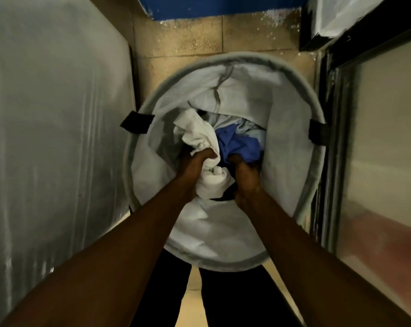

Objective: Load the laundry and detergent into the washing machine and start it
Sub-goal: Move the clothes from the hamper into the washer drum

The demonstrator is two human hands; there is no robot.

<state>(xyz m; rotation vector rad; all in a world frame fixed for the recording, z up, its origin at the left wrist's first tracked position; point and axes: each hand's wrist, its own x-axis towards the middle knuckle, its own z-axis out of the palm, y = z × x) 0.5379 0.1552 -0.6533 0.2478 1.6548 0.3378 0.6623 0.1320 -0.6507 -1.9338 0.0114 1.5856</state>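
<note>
The head view looks straight down into a round hamper [291, 74] that stands on a tiled floor [183, 36], between a grey panel [58, 114] on the left and a dark-framed door [376, 138] on the right; both bare forearms reach down from the lower edge and go into the hamper, almost parallel, the wrists close together near its middle. The left hand [197, 165] is turned with its back up and its fingers [208, 155] curled tight around a white cloth [197, 133]; the cloth rises above the fist in a bunch and also hangs below it in a twisted roll between the two wrists. The right hand [243, 172] is just beside it, pushed lower into the pile; its fingers go under a blue cloth [241, 143] and are mostly hidden, so I cannot tell how far they are closed, only that they touch the blue cloth. Pale blue laundry [244, 125] lies behind the blue cloth, deeper in the hamper; the hamper has a white lining and two black handles [137, 121] on opposite sides of the rim; dark trousers [223, 303] show under the near rim.
</note>
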